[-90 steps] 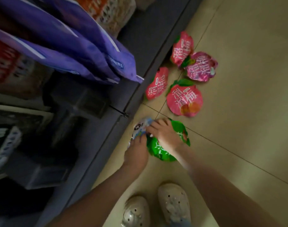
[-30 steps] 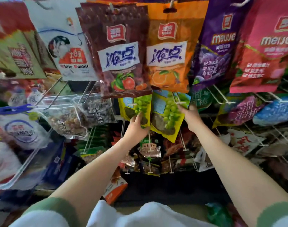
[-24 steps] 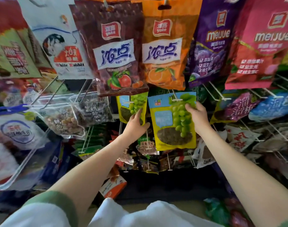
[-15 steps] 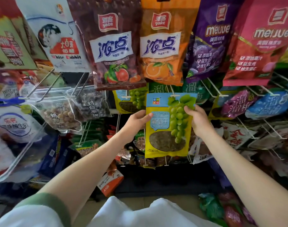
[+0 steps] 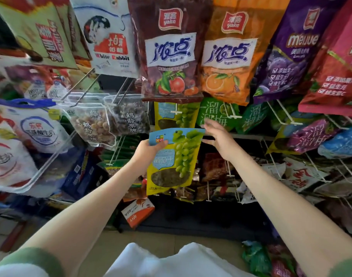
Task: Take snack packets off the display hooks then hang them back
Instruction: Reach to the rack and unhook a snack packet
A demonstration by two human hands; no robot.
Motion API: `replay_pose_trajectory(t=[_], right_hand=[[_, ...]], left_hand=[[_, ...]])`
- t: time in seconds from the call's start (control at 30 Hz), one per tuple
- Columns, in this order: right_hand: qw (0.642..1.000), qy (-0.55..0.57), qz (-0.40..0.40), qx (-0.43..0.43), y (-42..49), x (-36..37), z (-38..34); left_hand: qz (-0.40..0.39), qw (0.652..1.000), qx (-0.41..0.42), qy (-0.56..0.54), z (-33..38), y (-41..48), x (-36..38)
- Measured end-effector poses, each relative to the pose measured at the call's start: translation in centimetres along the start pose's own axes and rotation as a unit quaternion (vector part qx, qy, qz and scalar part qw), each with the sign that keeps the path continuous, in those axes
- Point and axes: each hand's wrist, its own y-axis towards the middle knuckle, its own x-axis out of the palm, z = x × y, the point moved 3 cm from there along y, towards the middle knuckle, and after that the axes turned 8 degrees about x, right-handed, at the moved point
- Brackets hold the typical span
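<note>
A: Well, look at your left hand (image 5: 149, 150). Its fingers and thumb are curled round one top corner of the flat yellow and blue plastic packet with green grapes on it (image 5: 175, 158).

B: Yes, you hold it the right way up. Most of it hangs down below your hand, in front of the rack.

A: And your right hand (image 5: 219, 138)?

B: It is wide open with the fingers spread out. It holds nothing. It sits just beside the other top corner of the packet. I cannot tell if it touches.

A: Just above your left hand, a second yellow grape packet (image 5: 178, 116) hangs on a thin white wire hook (image 5: 176, 112).

B: Right behind your right hand is a shiny green packet with white letters (image 5: 216, 112). It hangs on the rack too.

A: Out past your left hand, on the far side from your right hand, hang two clear bags of nuts and dried fruit (image 5: 93, 124).

B: And low down below your left hand lies a small orange cardboard box (image 5: 138, 211).
</note>
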Motion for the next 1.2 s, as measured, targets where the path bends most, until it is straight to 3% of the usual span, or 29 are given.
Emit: replay_pose_trajectory(t=[0.23,0.43,0.63,0.87,1.03,1.2], right_hand=[[0.994,-0.087,0.044,0.045,4.5,3.0,-1.6],[0.993,-0.098,0.059,0.022,6.7,4.7,-2.5],[0.991,-0.067,0.098,0.064,6.1,5.4,-3.2],[0.993,-0.062,0.101,0.017,6.6,5.5,1.1],[0.978,-0.146,0.131,-0.067,5.1,6.9,1.6],[0.956,-0.249,0.121,-0.098,7.2,7.3,3.7]], left_hand=[[0.115,0.993,-0.008,-0.026,-0.6,-0.4,-7.5],[0.149,0.987,0.03,-0.047,1.4,-0.3,-10.4],[0.152,0.985,0.035,-0.07,3.0,-0.1,-11.6],[0.146,0.987,0.039,-0.059,3.7,0.9,-10.7],[0.132,0.988,0.049,-0.058,3.6,1.8,-9.8],[0.135,0.987,0.066,-0.058,2.8,3.0,-9.4]])
